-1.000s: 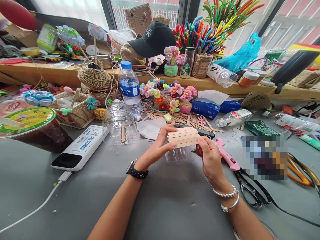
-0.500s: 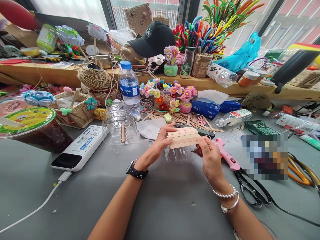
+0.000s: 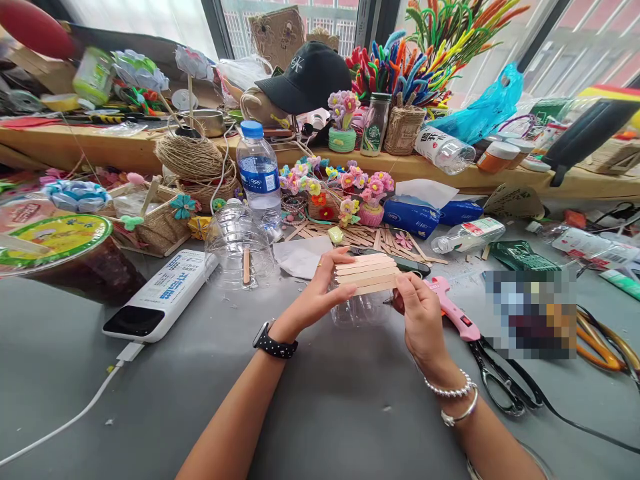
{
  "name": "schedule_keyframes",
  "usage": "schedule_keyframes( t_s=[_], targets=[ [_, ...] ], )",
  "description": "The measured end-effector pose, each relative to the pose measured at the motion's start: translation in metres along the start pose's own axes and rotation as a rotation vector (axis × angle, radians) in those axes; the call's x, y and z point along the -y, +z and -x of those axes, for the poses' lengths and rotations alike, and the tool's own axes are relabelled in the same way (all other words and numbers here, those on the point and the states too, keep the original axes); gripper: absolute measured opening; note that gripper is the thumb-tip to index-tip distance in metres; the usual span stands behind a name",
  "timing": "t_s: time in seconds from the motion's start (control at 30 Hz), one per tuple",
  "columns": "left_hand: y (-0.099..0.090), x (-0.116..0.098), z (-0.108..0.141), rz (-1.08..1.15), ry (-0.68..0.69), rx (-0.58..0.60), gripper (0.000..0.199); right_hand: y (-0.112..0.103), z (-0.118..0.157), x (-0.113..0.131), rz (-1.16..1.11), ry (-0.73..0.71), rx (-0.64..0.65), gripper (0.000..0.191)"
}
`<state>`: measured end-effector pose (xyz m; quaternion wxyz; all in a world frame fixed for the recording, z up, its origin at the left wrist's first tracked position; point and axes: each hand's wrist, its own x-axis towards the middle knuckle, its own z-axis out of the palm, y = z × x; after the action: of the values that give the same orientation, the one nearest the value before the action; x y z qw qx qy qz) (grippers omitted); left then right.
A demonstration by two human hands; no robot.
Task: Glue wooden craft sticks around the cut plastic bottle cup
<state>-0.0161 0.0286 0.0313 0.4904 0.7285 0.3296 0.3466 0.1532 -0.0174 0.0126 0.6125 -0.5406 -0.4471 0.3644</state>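
A panel of several wooden craft sticks (image 3: 367,273), laid side by side, lies level above the middle of the table. My left hand (image 3: 327,283) holds its left end, with the thumb along the near edge and the fingers at the far side. At the right end, my right hand (image 3: 417,313) pinches the near corner between thumb and fingers. Directly beneath the panel is a clear cut plastic bottle piece (image 3: 360,312), partly hidden by the sticks. Close to my right hand lies a pink hot glue gun (image 3: 457,310).
Black-handled scissors (image 3: 505,380) lie at the right, beside a cable. To the left are a clear plastic bottle part (image 3: 240,247) with one stick on it, a white power bank (image 3: 160,293) and a lidded drink cup (image 3: 75,260). Loose sticks (image 3: 370,237) spread behind my hands.
My left thumb has shifted right and slightly down along the panel's near edge. The panel and my right hand stay almost in place.
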Motion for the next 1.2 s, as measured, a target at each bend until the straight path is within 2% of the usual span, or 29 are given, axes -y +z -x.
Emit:
schedule_keyframes(
  t_s=[0.4, 0.7, 0.87, 1.2],
  targets=[
    [0.001, 0.003, -0.002, -0.007, 0.025, -0.025, 0.037, 0.000, 0.000, 0.000, -0.034, 0.040, -0.004, 0.033],
    [0.000, 0.006, -0.002, 0.014, 0.009, -0.051, 0.041, 0.001, 0.001, 0.011, 0.022, 0.127, 0.206, 0.026],
    [0.002, 0.002, -0.001, 0.017, 0.010, -0.051, 0.040, 0.010, 0.006, 0.015, -0.118, 0.196, 0.295, 0.027],
    [0.003, 0.001, -0.001, 0.024, 0.023, -0.048, 0.037, 0.017, 0.008, 0.012, -0.273, 0.263, 0.268, 0.019]
  ],
)
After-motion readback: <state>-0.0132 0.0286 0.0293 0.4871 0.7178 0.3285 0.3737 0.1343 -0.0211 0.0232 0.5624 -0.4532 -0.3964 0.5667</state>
